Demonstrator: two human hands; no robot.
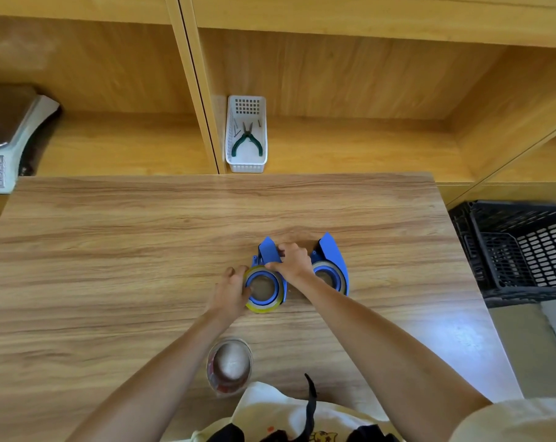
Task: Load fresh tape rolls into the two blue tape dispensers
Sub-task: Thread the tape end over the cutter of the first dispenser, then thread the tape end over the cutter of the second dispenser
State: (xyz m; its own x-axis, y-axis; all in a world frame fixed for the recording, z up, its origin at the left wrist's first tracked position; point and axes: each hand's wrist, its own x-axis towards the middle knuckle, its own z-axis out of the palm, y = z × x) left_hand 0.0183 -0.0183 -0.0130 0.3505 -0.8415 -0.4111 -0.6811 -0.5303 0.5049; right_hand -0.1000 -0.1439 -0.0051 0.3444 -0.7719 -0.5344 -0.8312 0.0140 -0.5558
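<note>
Right now both hands sit at mid-table on the wooden table [111, 250], working on the left blue tape dispenser [268, 250]. Left hand [233, 290] is curled around the left edge of the yellowish tape roll [263, 306] seated in that dispenser, fingers bent and pressed against the roll's side, thumb at the blue inner ring. Right hand [291, 260] is just beyond and right of the left hand, fingers bunched together and pinching at the dispenser's upright blue flap; exact contact under the fingertips is hard to tell. Right forearm crosses in front of the second blue tape dispenser [332, 260], which stands touching or just beside the right hand's outer side, already carrying a tape roll [329, 275] with a grey-looking rim.

Near the left forearm, closer to the body, a spare clear tape roll [229, 365] lies flat on the table, apart from both hands. Well beyond the hands, a white basket [246, 164] on the shelf holds green-handled pliers [247, 140]. Far left of the left hand is a scale [2, 138]. Far right of the right hand, off the table, is a black crate [522, 250].
</note>
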